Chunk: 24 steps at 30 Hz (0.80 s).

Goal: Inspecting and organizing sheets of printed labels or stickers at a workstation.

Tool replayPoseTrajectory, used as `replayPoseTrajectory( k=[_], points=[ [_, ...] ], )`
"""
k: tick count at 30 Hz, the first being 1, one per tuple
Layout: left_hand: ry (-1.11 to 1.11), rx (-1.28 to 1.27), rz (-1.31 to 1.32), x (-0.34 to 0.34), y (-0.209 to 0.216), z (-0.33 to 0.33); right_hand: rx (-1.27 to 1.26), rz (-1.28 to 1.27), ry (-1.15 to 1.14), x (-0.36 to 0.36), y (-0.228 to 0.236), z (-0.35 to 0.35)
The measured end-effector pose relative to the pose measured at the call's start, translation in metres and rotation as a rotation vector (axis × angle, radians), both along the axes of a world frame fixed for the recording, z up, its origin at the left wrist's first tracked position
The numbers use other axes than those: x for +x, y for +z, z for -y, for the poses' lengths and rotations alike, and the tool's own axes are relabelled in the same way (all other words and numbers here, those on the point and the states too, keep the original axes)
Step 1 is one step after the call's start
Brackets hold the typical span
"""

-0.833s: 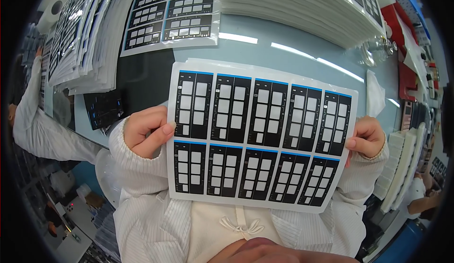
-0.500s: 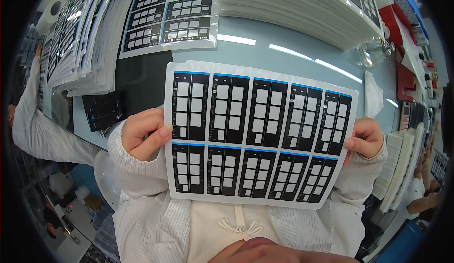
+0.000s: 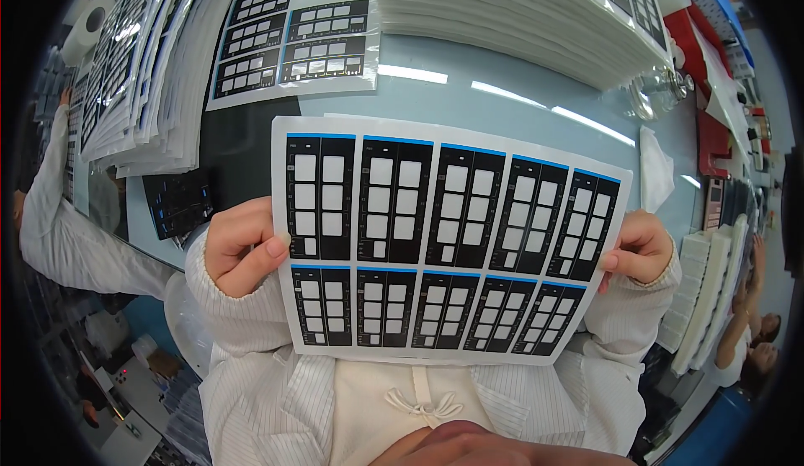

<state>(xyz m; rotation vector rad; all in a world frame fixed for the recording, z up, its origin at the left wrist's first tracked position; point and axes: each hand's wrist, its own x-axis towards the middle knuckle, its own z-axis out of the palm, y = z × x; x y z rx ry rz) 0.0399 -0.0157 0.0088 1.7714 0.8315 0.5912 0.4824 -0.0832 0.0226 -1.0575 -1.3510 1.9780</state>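
Between my two hands I hold up a white-edged printed sheet (image 3: 356, 206), tilted toward me above my lap. Its face carries two rows of black panels with blue top strips and pale square windows. My left hand (image 3: 243, 248) pinches the left edge, thumb on the front. My right hand (image 3: 638, 248) pinches the right edge the same way. The fingers behind the sheet are mostly hidden. A strip of white shows behind the top edge; whether it is a second layer I cannot tell.
At the back left stands a tall stack of similar sheets (image 3: 142, 72), beside a flat-lying sheet (image 3: 325, 46). A thick pile (image 3: 502, 18) fills the back. A glass jar (image 3: 657, 93), a white tissue (image 3: 656, 169) and small black cut pieces (image 3: 180, 206) lie around. Other people work at both sides.
The sheet's left side has swung slightly left and toward me, with my left hand moving along. My right hand has shifted a little left. Both grips stay closed.
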Motion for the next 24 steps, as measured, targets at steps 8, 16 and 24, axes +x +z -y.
replayPoseTrajectory(
  k=[8,16,24],
  points=[
    [-0.041,0.041,0.060,0.0042,0.0047,-0.0029,0.126,0.004,0.046,-0.0009,-0.0004,-0.0051],
    [-0.050,0.064,0.064,0.0052,0.0070,-0.0026,0.193,0.038,0.078,0.0011,0.0012,-0.0063],
    [-0.052,0.063,0.063,0.0064,0.0036,-0.0051,0.176,0.068,0.036,0.0004,-0.0025,-0.0034]
  ],
)
